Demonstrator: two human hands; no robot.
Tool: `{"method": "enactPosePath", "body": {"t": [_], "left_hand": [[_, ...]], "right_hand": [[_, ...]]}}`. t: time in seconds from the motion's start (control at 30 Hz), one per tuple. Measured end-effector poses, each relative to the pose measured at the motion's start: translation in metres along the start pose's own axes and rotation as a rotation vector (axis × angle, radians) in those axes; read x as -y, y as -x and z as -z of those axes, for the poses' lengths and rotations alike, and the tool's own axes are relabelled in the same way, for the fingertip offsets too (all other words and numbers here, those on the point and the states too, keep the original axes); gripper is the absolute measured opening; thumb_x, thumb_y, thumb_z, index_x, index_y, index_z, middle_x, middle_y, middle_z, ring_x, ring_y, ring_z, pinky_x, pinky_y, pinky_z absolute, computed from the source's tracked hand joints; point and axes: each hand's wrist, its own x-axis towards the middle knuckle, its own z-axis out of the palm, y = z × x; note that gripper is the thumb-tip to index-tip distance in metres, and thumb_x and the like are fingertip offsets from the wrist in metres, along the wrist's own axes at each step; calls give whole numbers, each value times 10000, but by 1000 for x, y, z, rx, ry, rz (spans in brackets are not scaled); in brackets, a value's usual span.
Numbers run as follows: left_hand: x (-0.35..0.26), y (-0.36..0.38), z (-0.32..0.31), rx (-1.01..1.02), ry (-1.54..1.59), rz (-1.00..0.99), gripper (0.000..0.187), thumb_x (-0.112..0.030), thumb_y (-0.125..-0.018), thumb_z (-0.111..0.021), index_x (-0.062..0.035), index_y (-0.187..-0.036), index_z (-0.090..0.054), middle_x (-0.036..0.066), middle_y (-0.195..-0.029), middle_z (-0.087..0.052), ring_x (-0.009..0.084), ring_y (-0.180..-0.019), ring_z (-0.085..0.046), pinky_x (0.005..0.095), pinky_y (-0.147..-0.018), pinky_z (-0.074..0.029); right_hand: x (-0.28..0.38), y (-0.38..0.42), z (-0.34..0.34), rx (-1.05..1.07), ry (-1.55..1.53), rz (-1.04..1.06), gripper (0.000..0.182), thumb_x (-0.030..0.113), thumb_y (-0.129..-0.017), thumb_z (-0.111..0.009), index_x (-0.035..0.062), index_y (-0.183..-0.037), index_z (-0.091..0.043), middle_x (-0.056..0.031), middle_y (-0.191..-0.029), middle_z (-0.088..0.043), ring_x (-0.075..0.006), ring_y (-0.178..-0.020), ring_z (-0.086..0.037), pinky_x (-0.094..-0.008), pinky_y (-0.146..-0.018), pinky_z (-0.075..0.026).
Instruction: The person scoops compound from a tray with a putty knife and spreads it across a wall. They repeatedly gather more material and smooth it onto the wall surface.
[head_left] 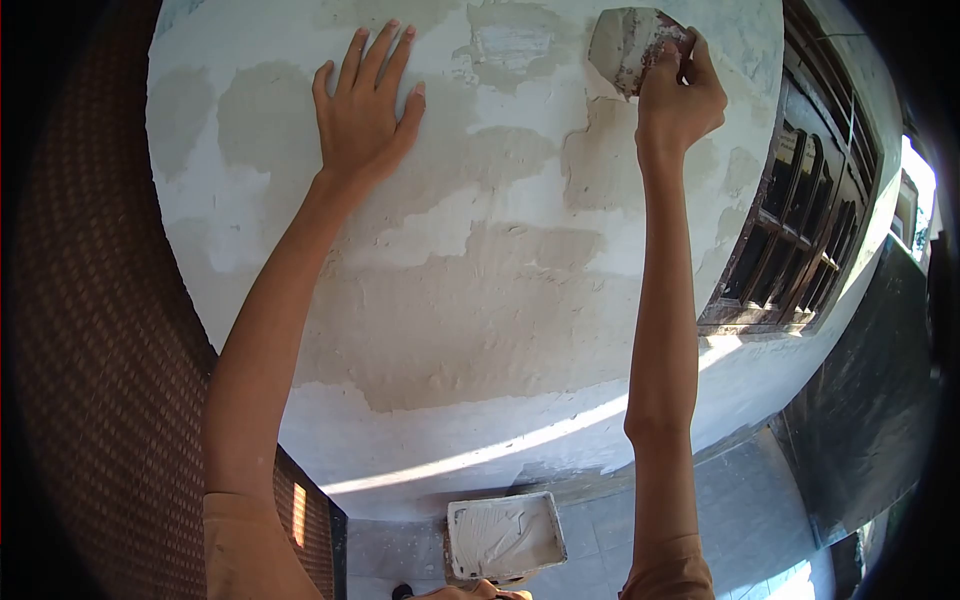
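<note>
My left hand (368, 110) lies flat on the wall with its fingers spread, holding nothing. High on the right, my right hand (682, 100) grips a putty knife (635, 50) with a wide blade smeared with pale filler. The blade is against or very close to the wall; its exact contact is hard to make out. Across the white wall (420, 235), beige-grey patches of filler spread in uneven, rough-edged areas. Below, a rectangular tray (452, 540) holds a smoothed mass of the same pale filler (505, 532).
A dark wooden window (800, 210) with panes and bars is set in the wall at right. A brown woven panel (100, 300) stands along the left. Grey floor tiles (600, 535) run below the wall, and a dark sheet (860, 380) leans at far right.
</note>
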Motion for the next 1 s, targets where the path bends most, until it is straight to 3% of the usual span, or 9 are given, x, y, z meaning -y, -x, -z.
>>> {"method": "enactPosePath", "body": {"t": [0.17,0.23,0.4,0.5,0.63,0.7,0.83,0.9,1.0], "left_hand": [[0,-2,1,3,-23,-5,589,-240,-915,-516,-208,-1488,-382,-3,-1532,-372,236,-1426,-306,526,-1111,-187],[3,-1,1,4,-76,-10,570,-258,-906,-534,-209,-1464,-430,-13,-1518,-399,212,-1406,-341,516,-1094,-210],[0,0,-3,-40,-12,-4,579,-249,-891,-545,-203,-1459,-436,-9,-1512,-410,218,-1402,-346,519,-1084,-215],[-1,-1,-2,-28,-6,7,588,-230,-893,-531,-198,-1469,-414,1,-1520,-394,229,-1413,-327,525,-1086,-199],[-1,0,-1,-18,19,8,590,-217,-899,-515,-195,-1476,-397,9,-1525,-383,240,-1422,-315,526,-1094,-180],[-2,0,-1,-22,24,12,586,-220,-900,-516,-195,-1474,-401,8,-1523,-386,241,-1420,-319,520,-1096,-180],[-3,-1,0,-20,24,17,576,-224,-902,-521,-197,-1467,-412,3,-1517,-394,239,-1417,-326,505,-1100,-191],[-3,-1,2,-11,11,23,575,-224,-901,-524,-198,-1465,-414,2,-1517,-395,236,-1416,-327,501,-1102,-196],[-4,-2,3,0,7,25,574,-224,-900,-530,-200,-1463,-418,1,-1515,-398,231,-1415,-331,496,-1104,-204]], "right_hand": [[16,43,-28,338,27,-63,358,138,-889,-655,55,-1238,-659,-156,-925,-734,-146,-729,-643,-300,-775,-510],[-12,30,-16,148,151,48,349,106,-892,-640,30,-1232,-655,-145,-895,-731,-153,-734,-664,-296,-761,-524],[9,15,-3,-70,-129,-117,354,43,-882,-630,16,-1234,-652,-133,-886,-729,-128,-729,-649,-300,-728,-531],[28,36,-33,240,-6,-121,353,94,-881,-642,35,-1228,-659,-125,-850,-731,-144,-694,-643,-305,-721,-516],[1,19,-24,61,156,-7,330,102,-881,-637,31,-1202,-669,-115,-838,-729,-141,-692,-643,-314,-717,-514],[3,14,-13,-63,-26,-175,321,96,-877,-641,19,-1188,-673,-122,-860,-731,-137,-703,-645,-309,-721,-517],[16,32,-42,139,-76,-118,337,102,-871,-656,10,-1195,-669,-127,-865,-728,-132,-749,-650,-292,-747,-509],[16,40,-58,284,-129,-76,380,53,-884,-610,-19,-1257,-617,-174,-829,-718,-150,-684,-626,-303,-626,-505],[9,29,-44,125,73,-112,334,110,-863,-664,13,-1182,-678,-119,-874,-728,-156,-747,-654,-299,-761,-509]]}}
